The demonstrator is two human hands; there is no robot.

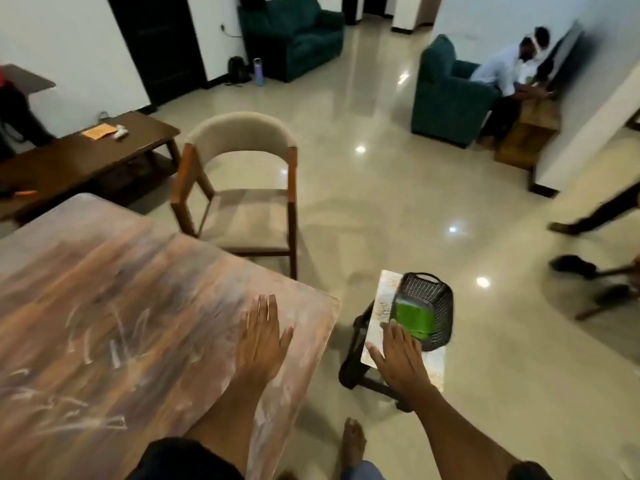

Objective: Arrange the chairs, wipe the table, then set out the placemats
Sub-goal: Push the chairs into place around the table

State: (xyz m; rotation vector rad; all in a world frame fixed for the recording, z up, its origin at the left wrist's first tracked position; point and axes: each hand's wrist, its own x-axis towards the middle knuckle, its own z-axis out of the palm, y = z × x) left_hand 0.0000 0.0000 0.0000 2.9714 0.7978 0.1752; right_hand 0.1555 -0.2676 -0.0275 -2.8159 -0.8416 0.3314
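The wooden dining table (104, 306) fills the lower left, its top smeared with white streaks. My left hand (261, 332) lies flat and open on its near right corner. A beige-backed wooden chair (242, 188) stands at the table's far right end, angled away from it. My right hand (398, 355) hovers open over a small stool (379, 306) right of the table, fingertips close to a black basket (429, 306) holding something green (414, 315). Nothing is in either hand.
A dark low table (86, 157) stands at the far left. Green sofas (294, 32) and an armchair (446, 91) with a seated person (509, 74) are at the back. Another person's legs (595, 216) cross the floor at right. My bare foot (353, 445) is beside the stool.
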